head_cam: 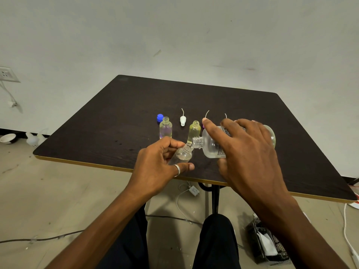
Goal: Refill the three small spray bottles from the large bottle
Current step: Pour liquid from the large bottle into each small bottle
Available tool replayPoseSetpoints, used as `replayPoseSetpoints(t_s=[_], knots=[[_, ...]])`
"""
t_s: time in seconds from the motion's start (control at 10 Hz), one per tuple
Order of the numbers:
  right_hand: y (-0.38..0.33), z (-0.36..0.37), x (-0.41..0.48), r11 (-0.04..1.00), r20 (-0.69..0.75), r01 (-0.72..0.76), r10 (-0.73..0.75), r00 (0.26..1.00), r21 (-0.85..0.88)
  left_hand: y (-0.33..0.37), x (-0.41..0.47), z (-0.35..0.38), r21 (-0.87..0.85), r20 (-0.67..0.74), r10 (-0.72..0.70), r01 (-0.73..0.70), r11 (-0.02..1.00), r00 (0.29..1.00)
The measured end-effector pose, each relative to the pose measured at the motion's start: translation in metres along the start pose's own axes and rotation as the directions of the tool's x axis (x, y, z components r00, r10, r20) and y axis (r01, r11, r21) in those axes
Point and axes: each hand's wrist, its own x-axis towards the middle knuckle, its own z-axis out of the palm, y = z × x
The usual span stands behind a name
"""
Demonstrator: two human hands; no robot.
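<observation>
The left hand [155, 167] grips a small bottle [183, 153], fingers and thumb curled round it, tilted with its open neck toward the right hand [246, 150]. The right hand clasps the big bottle [210, 144] from above, tipped on its side, its open mouth touching the small bottle's mouth. The two hands are close together, just above the table [116, 117]. Beyond the left hand stand two more uncapped bottles, one clear [165, 128], one yellowish [194, 131], with a white spray head [182, 120] between them. A blue cap [159, 117] lies just beside the clear one.
</observation>
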Motion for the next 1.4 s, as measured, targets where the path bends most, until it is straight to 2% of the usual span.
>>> replayPoseSetpoints(t_s=[1.4], knots=[[0.0001,0.0002,-0.0004,1.000,-0.002,-0.001,0.001,1.000,-0.001,-0.0016,0.0000,0.0009,-0.024,-0.011,-0.033,0.032,0.999,0.999]])
